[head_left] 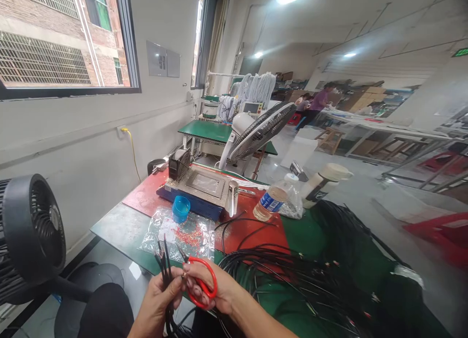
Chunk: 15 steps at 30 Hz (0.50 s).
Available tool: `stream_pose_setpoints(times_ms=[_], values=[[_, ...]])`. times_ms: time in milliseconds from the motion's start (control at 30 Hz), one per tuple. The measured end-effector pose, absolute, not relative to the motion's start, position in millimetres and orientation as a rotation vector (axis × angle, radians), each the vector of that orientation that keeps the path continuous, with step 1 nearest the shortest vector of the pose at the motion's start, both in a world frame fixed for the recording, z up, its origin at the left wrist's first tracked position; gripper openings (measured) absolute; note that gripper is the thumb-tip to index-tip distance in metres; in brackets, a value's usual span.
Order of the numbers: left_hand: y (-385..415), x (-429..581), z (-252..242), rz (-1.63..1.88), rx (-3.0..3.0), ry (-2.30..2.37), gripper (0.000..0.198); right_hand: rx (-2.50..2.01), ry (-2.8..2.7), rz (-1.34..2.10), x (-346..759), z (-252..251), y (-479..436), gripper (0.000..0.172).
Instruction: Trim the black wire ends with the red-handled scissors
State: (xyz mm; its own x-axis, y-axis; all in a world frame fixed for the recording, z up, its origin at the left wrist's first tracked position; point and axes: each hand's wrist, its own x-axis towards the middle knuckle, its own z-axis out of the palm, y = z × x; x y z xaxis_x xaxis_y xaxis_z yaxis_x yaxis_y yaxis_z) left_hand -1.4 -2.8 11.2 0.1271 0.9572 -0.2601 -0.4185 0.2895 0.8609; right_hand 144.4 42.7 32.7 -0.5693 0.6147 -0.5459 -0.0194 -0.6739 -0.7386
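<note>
My left hand (161, 299) is closed around several black cables (167, 274), whose stripped ends point upward. In my right hand (208, 284) is a pair of scissors with red handles (215, 274), its dark blades (182, 253) pointing up and left. The fingertips of both hands meet at one cable end; what they pinch there is too small to make out. Just beyond my hands, a clear plastic bag (157, 226) lies flat with small red-orange bits (188, 235) scattered over it. A blue cup (181, 209) stands at its back edge.
A metal-topped device (204, 182) with a small fan sits at the back of the table. A bottle of liquid (270, 201) and a bundle of black cables (278, 260) are to the right. A black fan (31, 231) stands at left, a white one (252, 133) behind. People work far back.
</note>
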Motion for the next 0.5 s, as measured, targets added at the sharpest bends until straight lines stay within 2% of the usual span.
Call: stream_pose_setpoints(times_ms=[233,400,500], values=[[-1.7,-2.6,13.1,1.113,0.704,0.935,0.026,-1.179,-1.038,2.229,142.1,34.8,42.4,0.047],[-2.3,-4.7,15.2,1.102,0.732,0.920,0.024,-1.236,-1.008,2.331,143.7,37.9,43.9,0.037],[-3.1,-5.4,17.6,1.070,0.755,0.909,0.024,-1.225,-1.013,2.325,144.5,35.6,42.4,0.038]])
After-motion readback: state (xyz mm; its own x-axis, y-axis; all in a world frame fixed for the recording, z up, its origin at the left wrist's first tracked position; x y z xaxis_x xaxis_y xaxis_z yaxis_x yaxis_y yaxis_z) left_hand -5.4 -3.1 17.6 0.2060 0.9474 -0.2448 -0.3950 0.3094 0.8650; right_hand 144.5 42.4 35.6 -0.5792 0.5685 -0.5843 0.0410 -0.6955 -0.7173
